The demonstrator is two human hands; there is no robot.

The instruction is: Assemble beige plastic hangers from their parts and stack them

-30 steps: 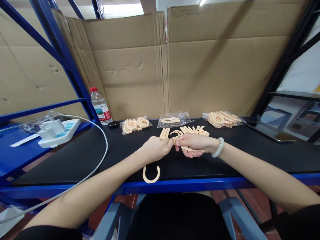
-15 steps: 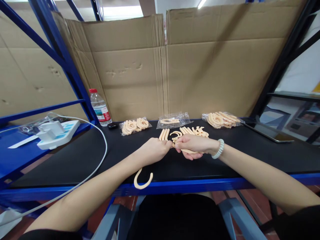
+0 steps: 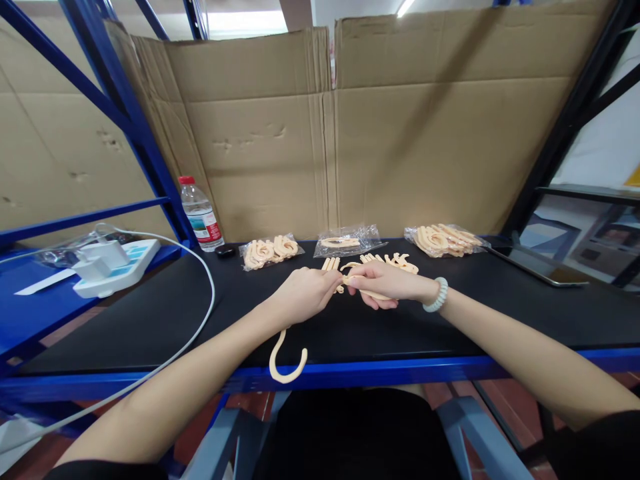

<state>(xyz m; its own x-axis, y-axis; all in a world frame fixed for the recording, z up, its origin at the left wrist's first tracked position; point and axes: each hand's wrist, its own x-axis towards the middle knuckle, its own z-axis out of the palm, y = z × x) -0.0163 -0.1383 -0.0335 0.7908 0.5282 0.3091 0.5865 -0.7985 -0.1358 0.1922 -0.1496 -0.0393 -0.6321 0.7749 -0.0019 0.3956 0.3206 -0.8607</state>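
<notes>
My left hand (image 3: 307, 293) is closed, its fingertips pinched close to those of my right hand. A cream hook (image 3: 289, 379) comes out from under the left hand, its curved end over the table's front edge. My right hand (image 3: 383, 283) is wrapped round a slim cream piece (image 3: 375, 295); the fingers cover much of it. Where the fingertips meet, I cannot make out how the parts touch. Just behind the hands lie several short cream strips (image 3: 331, 264) and a row of curved cream pieces (image 3: 400, 261).
Clear bags of cream pieces lie at the back: a left bag (image 3: 271, 251), a middle bag (image 3: 347, 241) and a right bag (image 3: 445, 240). A water bottle (image 3: 201, 217) stands left, near a power strip (image 3: 120, 267) and white cable (image 3: 213, 287). A tablet-like slab (image 3: 537, 265) lies right.
Both hands have shifted slightly up and away, and my left hand has turned a little. The hook's curved end sits slightly lower, with more of its stem showing.
</notes>
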